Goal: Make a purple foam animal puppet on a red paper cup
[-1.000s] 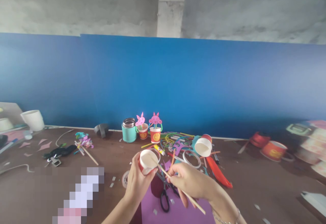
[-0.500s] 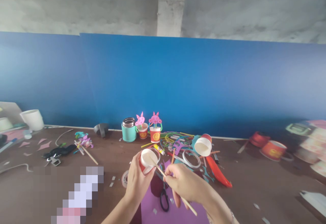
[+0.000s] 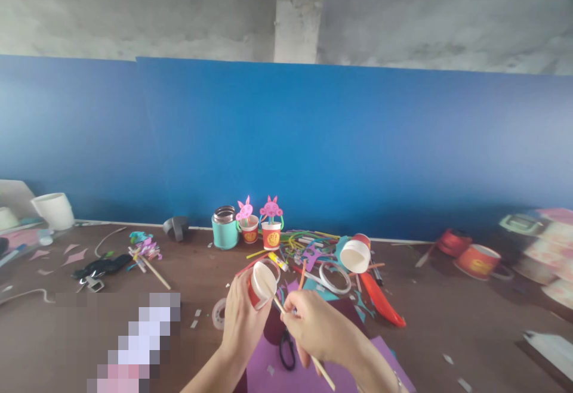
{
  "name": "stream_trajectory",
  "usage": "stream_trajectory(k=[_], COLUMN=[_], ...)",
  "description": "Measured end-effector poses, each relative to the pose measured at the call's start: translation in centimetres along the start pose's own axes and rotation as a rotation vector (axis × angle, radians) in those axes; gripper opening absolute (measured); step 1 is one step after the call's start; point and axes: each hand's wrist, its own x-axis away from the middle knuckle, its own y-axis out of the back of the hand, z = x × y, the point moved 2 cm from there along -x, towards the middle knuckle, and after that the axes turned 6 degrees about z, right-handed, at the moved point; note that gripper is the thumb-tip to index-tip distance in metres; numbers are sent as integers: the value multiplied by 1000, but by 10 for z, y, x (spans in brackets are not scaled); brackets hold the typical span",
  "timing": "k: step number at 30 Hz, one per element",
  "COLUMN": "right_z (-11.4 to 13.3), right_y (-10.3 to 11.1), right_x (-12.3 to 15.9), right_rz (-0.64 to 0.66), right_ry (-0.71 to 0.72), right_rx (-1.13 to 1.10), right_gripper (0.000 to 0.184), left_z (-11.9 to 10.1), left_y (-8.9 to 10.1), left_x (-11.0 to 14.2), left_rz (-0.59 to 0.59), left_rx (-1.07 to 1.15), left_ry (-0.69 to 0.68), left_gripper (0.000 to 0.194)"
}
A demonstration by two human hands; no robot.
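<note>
My left hand [image 3: 244,309] is wrapped round a red-and-white paper cup [image 3: 264,281], which is tilted with its mouth toward the right. In my right hand [image 3: 308,324] is a thin wooden stick [image 3: 323,374], slanting up to the left. The stick's upper end reaches the cup's mouth; its tip is hard to make out inside. Below both hands lie scissors with black handles [image 3: 287,351], on sheets of purple paper [image 3: 268,375]. A roll of clear tape [image 3: 219,314] sits just left of my left hand.
Two paper cups with pink figures [image 3: 271,237] stand by a teal thermos [image 3: 225,230]. Behind my hands are coloured pipe cleaners [image 3: 304,244], a white tape ring [image 3: 335,278], a tipped paper cup [image 3: 356,254] and a red strip [image 3: 382,302]. Black straps [image 3: 105,266] lie left.
The cup in my left hand has tipped further to the right. My right hand and the stick have shifted slightly left and down.
</note>
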Motion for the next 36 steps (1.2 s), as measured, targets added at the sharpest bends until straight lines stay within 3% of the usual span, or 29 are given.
stream_trajectory(k=[7, 12, 15, 18, 23, 27, 32, 36], right_z=[3, 1, 1, 0, 2, 6, 6, 6], right_y=[-3, -1, 4, 6, 2, 2, 2, -4], right_x=[-1, -8, -9, -6, -2, -2, -3, -3], right_rz=[-25, 94, 106, 68, 50, 38, -16, -119], right_ry=[-9, 0, 32, 54, 52, 12, 0, 63], right_rx=[14, -176, -238, -194, -125, -92, -11, 90], right_gripper=[12, 10, 10, 11, 12, 13, 20, 24], left_z=[1, 3, 4, 7, 10, 10, 8, 8], left_y=[-2, -1, 0, -1, 1, 4, 3, 0], left_x=[2, 3, 0, -3, -8, -9, -8, -6], left_rz=[16, 25, 23, 58, 107, 156, 138, 109], left_rx=[-21, 7, 46, 107, 178, 206, 244, 285], left_ry=[9, 71, 147, 225, 288, 341, 267, 328], left_gripper=[40, 42, 55, 60, 42, 47, 56, 60])
